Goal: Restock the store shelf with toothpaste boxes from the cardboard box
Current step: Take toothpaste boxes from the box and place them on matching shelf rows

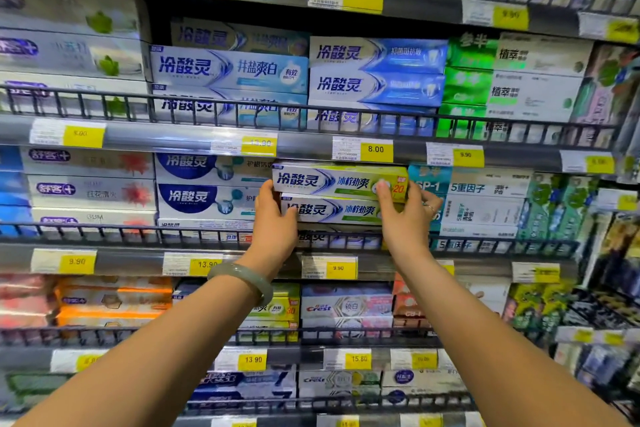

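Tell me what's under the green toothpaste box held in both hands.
Under the top green box sits a matching green box, then a third mostly hidden by the shelf rail. The left hand and right hand cover their ends.

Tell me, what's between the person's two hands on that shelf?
In the head view, two stacked green-and-white toothpaste boxes fill the stretch between the left hand and the right hand; each hand grips one end.

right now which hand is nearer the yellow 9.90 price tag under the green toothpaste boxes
Left. The left hand sits just up and left of the 9.90 price tag, its wrist almost beside it. The right hand is up and right, farther off.
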Tool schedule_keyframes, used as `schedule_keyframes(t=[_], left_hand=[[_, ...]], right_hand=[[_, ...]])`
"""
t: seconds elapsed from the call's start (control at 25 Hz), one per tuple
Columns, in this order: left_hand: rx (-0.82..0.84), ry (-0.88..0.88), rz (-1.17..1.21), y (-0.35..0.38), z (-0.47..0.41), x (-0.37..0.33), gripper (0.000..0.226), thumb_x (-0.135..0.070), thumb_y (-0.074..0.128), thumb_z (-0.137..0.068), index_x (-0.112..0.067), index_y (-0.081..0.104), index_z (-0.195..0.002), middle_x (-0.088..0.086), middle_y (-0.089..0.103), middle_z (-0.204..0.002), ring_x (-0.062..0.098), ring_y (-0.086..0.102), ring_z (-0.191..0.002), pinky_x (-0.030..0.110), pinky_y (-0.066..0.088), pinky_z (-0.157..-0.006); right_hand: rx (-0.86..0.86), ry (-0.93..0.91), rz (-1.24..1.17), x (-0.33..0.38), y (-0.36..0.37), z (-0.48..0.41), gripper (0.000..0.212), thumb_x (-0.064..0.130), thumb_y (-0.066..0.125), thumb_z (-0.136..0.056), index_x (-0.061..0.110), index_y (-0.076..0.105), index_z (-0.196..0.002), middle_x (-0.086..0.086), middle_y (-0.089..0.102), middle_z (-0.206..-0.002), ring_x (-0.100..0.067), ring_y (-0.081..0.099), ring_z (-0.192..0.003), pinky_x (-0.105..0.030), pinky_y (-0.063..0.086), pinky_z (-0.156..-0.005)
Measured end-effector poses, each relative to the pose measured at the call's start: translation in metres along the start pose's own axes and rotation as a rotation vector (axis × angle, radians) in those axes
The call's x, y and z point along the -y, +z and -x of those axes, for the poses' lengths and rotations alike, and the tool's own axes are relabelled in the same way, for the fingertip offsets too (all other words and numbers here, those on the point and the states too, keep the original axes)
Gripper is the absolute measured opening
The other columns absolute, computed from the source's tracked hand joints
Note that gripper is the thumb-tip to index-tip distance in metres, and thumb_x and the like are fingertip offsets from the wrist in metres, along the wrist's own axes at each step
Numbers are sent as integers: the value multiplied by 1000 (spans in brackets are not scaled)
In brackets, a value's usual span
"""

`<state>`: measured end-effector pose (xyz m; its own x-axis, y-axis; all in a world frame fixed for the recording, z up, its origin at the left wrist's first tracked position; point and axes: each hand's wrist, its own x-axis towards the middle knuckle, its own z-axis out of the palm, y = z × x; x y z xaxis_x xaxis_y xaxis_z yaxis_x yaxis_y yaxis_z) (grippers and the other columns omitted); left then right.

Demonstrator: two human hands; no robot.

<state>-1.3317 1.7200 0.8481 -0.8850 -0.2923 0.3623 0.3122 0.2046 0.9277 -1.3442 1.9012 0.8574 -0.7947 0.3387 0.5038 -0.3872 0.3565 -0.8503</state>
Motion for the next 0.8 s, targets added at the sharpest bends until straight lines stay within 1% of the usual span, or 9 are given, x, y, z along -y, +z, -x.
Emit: schedule_keyframes(t=[0.08,0.16,0.24,0.36,0.4,0.48,0.56,0.68,0.8], left_hand=[[-39,51,-50,2,2,-2,54,-5,50,-94,-18,29,-142,3,38,-143,21,40,-132,32,30,-113],[-79,86,-117,5,4,-3,53,-4,48,-94,-14,28,-143,4,36,-142,20,39,-131,24,29,-104],[-120,113,-188,8,4,-2,53,-3,47,-94,-12,28,-143,7,36,-142,23,40,-130,28,32,-106],[-156,123,-239,11,4,1,57,-3,46,-94,-11,24,-146,8,35,-145,24,39,-132,33,33,-109],[-166,123,-247,12,4,1,57,-3,46,-94,-11,24,-146,8,35,-145,24,39,-132,32,34,-108],[-184,120,-266,14,3,4,55,-4,47,-93,-11,27,-144,8,37,-144,25,43,-129,33,37,-104],[-199,114,-275,15,1,8,52,-5,48,-93,-11,31,-141,9,39,-143,28,45,-127,38,42,-105],[-213,93,-292,16,-1,11,54,-7,49,-93,-11,29,-142,9,38,-145,30,46,-128,45,44,-104],[-234,95,-312,18,-1,11,52,-9,50,-92,-13,32,-140,8,41,-142,30,48,-125,47,46,-101]], right_hand=[[4,-4,-2,-4,1,-3,24,48,55,-88,25,55,-94,1,26,-113,-33,50,-112,-43,45,-101],[6,-13,20,-6,2,-4,23,42,54,-90,19,54,-96,0,27,-111,-27,50,-109,-42,44,-103],[9,-17,55,-6,4,-4,29,40,51,-92,14,53,-102,-1,26,-112,-25,49,-107,-37,43,-102],[38,-3,103,-4,6,-5,38,39,51,-93,10,48,-117,-3,27,-118,-29,43,-116,-26,34,-95],[53,7,132,-3,7,-6,41,36,54,-91,9,45,-121,-6,28,-124,-30,38,-121,-27,32,-95],[93,45,230,-2,6,-7,54,23,61,-86,7,36,-131,-10,26,-137,-31,26,-132,-35,29,-104],[121,52,327,-5,6,-6,63,9,61,-80,6,29,-134,-11,22,-142,-33,18,-136,-41,24,-111],[96,5,334,-14,8,-2,67,0,58,-78,8,27,-136,-11,21,-137,-31,26,-130,-33,30,-103],[55,12,324,-12,8,0,75,1,61,-79,11,24,-143,-10,23,-136,-30,35,-123,-31,36,-96]])
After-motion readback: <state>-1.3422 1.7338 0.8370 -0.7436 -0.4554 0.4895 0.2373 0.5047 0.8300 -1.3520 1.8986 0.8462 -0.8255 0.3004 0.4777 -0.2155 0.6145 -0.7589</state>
